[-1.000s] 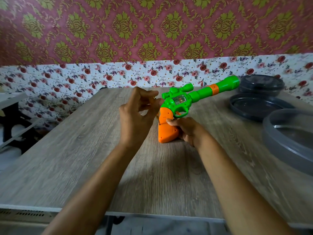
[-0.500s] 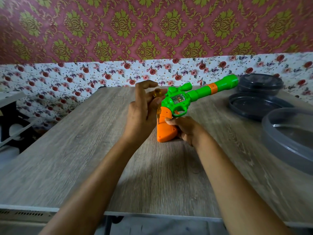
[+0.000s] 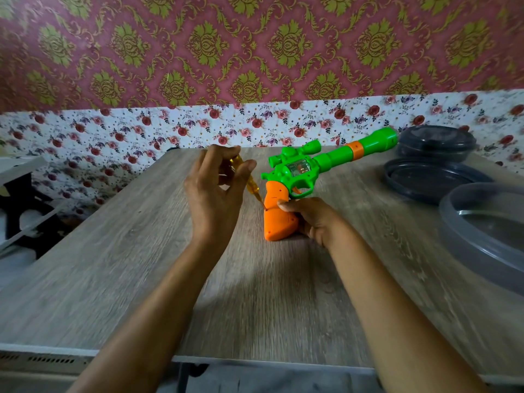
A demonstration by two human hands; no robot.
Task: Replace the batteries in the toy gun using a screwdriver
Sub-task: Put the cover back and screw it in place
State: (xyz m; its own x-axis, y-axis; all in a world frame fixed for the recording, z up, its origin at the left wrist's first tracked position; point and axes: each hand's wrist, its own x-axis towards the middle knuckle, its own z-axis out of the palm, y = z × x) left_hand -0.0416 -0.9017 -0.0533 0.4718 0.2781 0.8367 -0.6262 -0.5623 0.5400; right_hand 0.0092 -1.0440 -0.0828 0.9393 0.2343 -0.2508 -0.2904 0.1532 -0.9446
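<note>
Your left hand [image 3: 211, 199] is raised above the grey wood-grain table [image 3: 136, 268], its back to the camera. Its thumb and fingers are curled round the handle of a small translucent amber screwdriver [image 3: 251, 186] and pinch it. The screwdriver slants down to the right, and its thin tip touches the left side of the grip of the green plastic toy gun with the orange grip [image 3: 300, 173], about halfway up that grip.

Your right hand [image 3: 313, 219] holds the toy gun from the right. Its fingers wrap round the back of the orange grip and the thumb tip presses on the grip's near face, just below the trigger guard. The gun stands near the middle of the table with the butt of the grip down at the tabletop, though you cannot tell whether it truly rests there. The green barrel with its orange ring points up and away to the right.

3 other things sit on the right side of the table, well apart from the gun: a dark round lidded container [image 3: 436, 141] at the far edge, a dark round shallow lid [image 3: 419, 180] in front of it, and a large clear grey plastic tub [image 3: 465, 236] nearest you, cut off by the frame.
</note>
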